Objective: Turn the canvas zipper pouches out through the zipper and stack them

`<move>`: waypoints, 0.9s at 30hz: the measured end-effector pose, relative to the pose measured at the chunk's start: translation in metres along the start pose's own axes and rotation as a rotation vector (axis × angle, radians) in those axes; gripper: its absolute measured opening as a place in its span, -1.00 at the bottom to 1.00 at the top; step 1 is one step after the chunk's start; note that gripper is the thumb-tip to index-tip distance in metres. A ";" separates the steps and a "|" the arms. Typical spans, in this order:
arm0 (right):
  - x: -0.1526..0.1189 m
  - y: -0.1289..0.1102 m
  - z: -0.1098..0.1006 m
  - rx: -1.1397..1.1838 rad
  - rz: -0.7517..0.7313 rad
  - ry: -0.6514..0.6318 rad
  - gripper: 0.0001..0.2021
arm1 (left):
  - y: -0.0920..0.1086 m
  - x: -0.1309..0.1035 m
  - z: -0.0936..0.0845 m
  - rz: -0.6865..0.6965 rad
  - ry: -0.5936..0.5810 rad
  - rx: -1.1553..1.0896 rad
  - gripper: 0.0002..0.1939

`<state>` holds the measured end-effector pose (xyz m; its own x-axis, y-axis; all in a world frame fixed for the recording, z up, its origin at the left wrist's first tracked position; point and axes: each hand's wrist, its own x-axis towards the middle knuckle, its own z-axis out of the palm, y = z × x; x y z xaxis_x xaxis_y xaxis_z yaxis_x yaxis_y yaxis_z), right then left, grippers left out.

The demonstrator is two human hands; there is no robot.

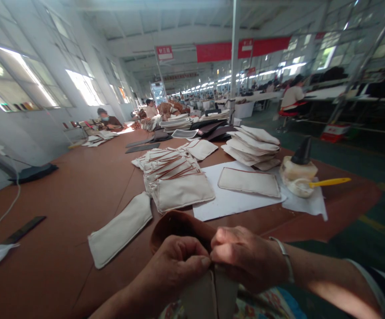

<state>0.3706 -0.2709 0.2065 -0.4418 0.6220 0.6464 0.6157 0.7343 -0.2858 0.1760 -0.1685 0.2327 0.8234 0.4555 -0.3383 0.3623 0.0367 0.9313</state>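
Observation:
Close to the table's near edge, my left hand [179, 263] and my right hand [247, 254] meet with fingertips pinched together. Between them is a leather piece, its brown side [175, 226] curling up behind the fingers and its cream side [199, 294] hanging below with a seam down the middle. The exact spot under the fingertips is hidden. A single cream panel [121, 230] lies left of my hands. Beyond them sits a pile of cream panels [185, 190] with brown edges, and another panel [248, 181] rests on a white sheet [212, 210].
At the right stand a glue pot [301, 188] with a yellow-handled brush [330, 182] and a dark cone [301, 150]. Stacked cream pieces [252, 146] lie behind. A dark strip [26, 229] is at far left on the brown table [79, 186]. People sit working farther off.

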 end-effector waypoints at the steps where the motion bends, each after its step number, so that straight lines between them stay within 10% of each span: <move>1: 0.001 -0.002 -0.002 0.131 0.103 0.016 -0.73 | 0.000 -0.002 0.000 0.016 0.001 0.059 -0.64; 6: 0.013 -0.005 -0.017 0.511 0.642 -0.189 -0.56 | 0.010 -0.012 -0.001 0.113 -0.020 0.236 -0.66; 13: 0.018 -0.001 -0.013 0.575 0.548 -0.278 -0.61 | 0.009 -0.010 -0.003 0.250 -0.071 0.220 -0.61; 20: 0.013 0.003 -0.021 0.674 0.558 -0.281 -0.64 | 0.005 -0.008 -0.025 0.089 -0.193 -0.103 -0.31; 27: 0.013 0.009 -0.024 0.700 0.606 -0.230 -0.73 | 0.019 -0.004 -0.025 -0.001 -0.192 -0.145 -0.80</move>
<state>0.3861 -0.2623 0.2289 -0.3397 0.9334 0.1157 0.2848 0.2193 -0.9332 0.1684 -0.1478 0.2551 0.8961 0.2782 -0.3460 0.3083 0.1707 0.9358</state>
